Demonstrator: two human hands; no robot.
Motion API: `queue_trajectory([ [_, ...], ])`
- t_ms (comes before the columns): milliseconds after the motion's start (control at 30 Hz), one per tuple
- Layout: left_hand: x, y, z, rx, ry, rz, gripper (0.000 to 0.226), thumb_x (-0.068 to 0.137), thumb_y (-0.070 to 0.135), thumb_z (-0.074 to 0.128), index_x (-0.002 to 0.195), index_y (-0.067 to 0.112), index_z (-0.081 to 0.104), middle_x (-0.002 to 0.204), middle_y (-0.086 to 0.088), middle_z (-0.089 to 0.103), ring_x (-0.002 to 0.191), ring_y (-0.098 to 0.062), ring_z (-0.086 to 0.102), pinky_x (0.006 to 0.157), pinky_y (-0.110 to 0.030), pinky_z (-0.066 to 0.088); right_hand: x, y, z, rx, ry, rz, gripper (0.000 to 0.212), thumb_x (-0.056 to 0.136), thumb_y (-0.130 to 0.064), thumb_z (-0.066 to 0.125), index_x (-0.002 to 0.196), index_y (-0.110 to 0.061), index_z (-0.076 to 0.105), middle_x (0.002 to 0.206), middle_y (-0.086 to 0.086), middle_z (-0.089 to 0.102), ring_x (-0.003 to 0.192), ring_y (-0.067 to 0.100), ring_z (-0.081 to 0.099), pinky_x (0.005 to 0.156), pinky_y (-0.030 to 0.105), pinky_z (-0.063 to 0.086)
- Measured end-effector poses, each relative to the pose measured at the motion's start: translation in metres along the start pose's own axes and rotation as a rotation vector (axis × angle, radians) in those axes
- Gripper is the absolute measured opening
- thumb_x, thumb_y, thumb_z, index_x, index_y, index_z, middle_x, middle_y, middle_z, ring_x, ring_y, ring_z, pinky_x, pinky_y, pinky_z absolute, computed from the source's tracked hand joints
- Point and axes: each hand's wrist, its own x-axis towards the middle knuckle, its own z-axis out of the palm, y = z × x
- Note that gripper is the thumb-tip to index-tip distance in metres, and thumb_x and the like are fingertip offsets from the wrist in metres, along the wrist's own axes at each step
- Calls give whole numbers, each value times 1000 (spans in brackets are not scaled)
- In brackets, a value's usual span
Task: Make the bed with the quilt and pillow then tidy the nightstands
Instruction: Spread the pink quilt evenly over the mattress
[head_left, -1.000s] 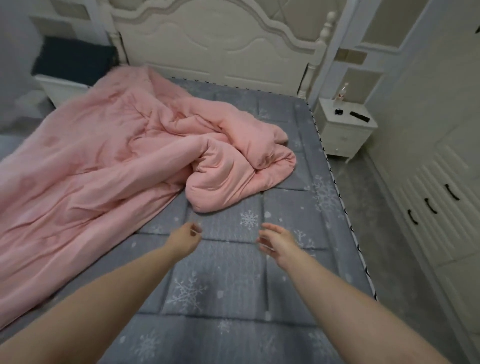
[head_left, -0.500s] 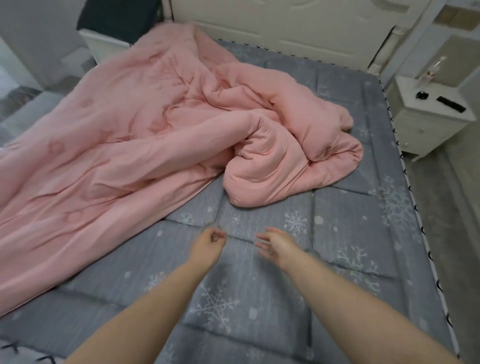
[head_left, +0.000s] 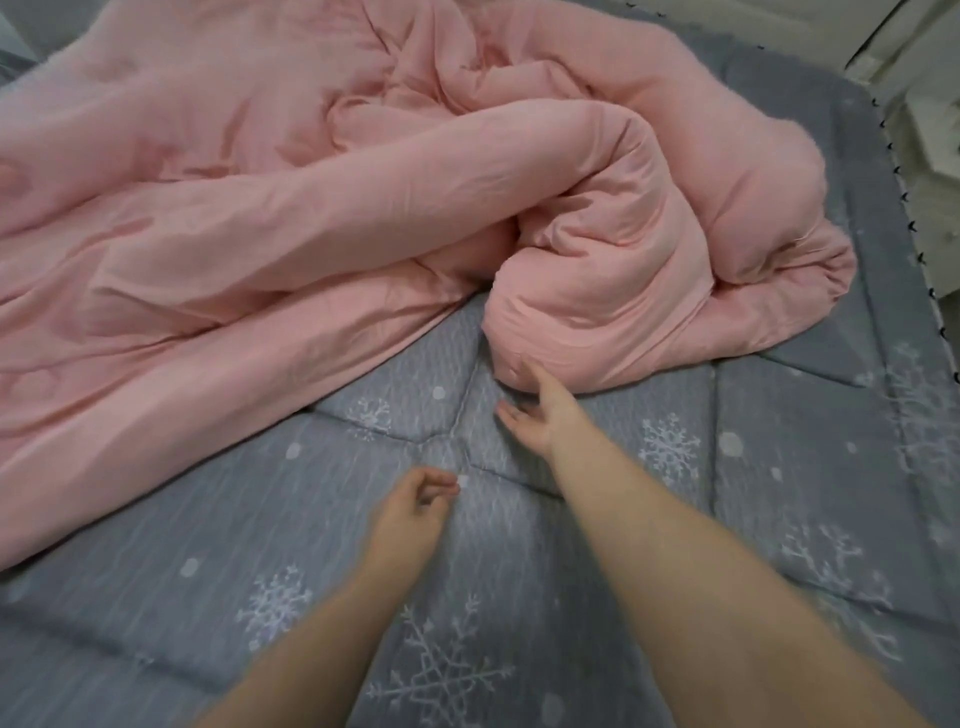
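Quilt (head_left: 291, 218), pink, padded: lies crumpled across the far and left part of the bed (head_left: 779, 467), with one portion rolled into a thick bundle near the middle and right, its lower lobe resting on the mattress cover. Bed surface, grey with white snowflake print and stitched panels: bare across the whole near half and along the right edge, so the quilt is not yet spread. Right hand (head_left: 540, 415): reaching forward with fingers loosely spread and palm turned inward, the fingertips touching or just at the underside of the rolled lobe; nothing is gripped yet, as far as can be seen. Left hand (head_left: 410, 506): hovering low over the bare cover near the middle, fingers curled loosely toward the thumb, holding nothing. Nightstand (head_left: 935, 135), pale: only a slice shows past the right far corner of the bed, too little to tell what stands on it. Pillow: not in view. Progress, by judgement: the task is at its very start. Nothing is finished; the step in hand appears to be taking hold of the bundled end so it can be unrolled. Left to do: draw the quilt out flat toward the near and right edges, square it to the bed, set the pillow at the head, then see to the nightstands on either side.
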Motion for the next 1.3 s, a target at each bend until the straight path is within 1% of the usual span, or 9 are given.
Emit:
queue_trajectory([
  [100, 9, -6, 2, -52, 25, -29, 16, 90, 6, 60, 89, 21, 66, 89, -1, 73, 82, -26, 66, 80, -41, 54, 13, -9, 6, 4, 21, -34, 70, 79, -41, 76, 139, -22, 45, 136, 1, 50, 128, 25, 50, 102, 38, 41],
  [200, 9, -4, -2, -64, 35, -34, 20, 92, 2, 54, 91, 19, 64, 93, -1, 73, 81, -21, 64, 80, -40, 53, 12, -23, 2, 31, 142, -146, 57, 82, -28, 75, 133, -15, 52, 109, 2, 61, 99, 19, 62, 93, 31, 48],
  [367, -4, 11, -10, -8, 14, -44, 15, 92, 6, 55, 96, 20, 62, 92, 0, 71, 84, -21, 66, 82, -35, 51, -26, -20, -46, -206, 373, -309, 45, 81, -21, 67, 121, -1, 62, 117, 15, 67, 91, 27, 64, 66, 31, 52],
  [567, -40, 33, 14, 31, -80, -193, 38, 83, 20, 60, 119, 14, 49, 88, -4, 66, 85, -22, 63, 85, -32, 49, -145, -9, -134, -544, 572, -327, 42, 85, -19, 66, 118, 6, 63, 102, 14, 64, 89, 25, 58, 74, 31, 41],
  [800, -120, 67, 54, -137, -344, -502, 40, 82, 38, 64, 111, 14, 51, 79, -6, 57, 64, -19, 53, 56, -26, 39, -288, 2, -160, -661, 542, -364, 43, 58, -31, 71, 92, -5, 66, 85, 8, 64, 76, 25, 60, 58, 28, 41],
  [933, -157, 83, 57, -325, -443, -634, 43, 86, 53, 58, 110, 18, 63, 105, -5, 69, 91, -21, 64, 79, -35, 51, -329, 20, -158, -617, 488, -333, 14, 79, -10, 71, 67, -7, 66, 66, 6, 61, 70, 26, 56, 58, 32, 39],
  [1033, -173, 97, 55, -514, -425, -690, 50, 83, 57, 62, 109, 14, 65, 111, -13, 67, 100, -29, 63, 79, -40, 53, -348, 29, -153, -527, 443, -380, 11, 73, -16, 73, 68, -7, 67, 67, 6, 65, 71, 25, 59, 60, 31, 44],
  [1167, -184, 107, 51, -545, -407, -647, 53, 78, 60, 66, 85, 7, 69, 83, -12, 73, 89, -28, 66, 82, -41, 52, -364, 27, -153, -403, 365, -472, 13, 81, -14, 73, 86, -2, 71, 76, 5, 72, 74, 20, 66, 62, 19, 53],
  [1300, -206, 122, 57, -697, -382, -606, 48, 90, 41, 61, 116, 1, 65, 109, -19, 71, 98, -31, 67, 75, -46, 59, -379, 18, -165, -212, 270, -441, 17, 83, -12, 71, 98, -3, 72, 94, 14, 75, 89, 26, 70, 86, 35, 54],
])
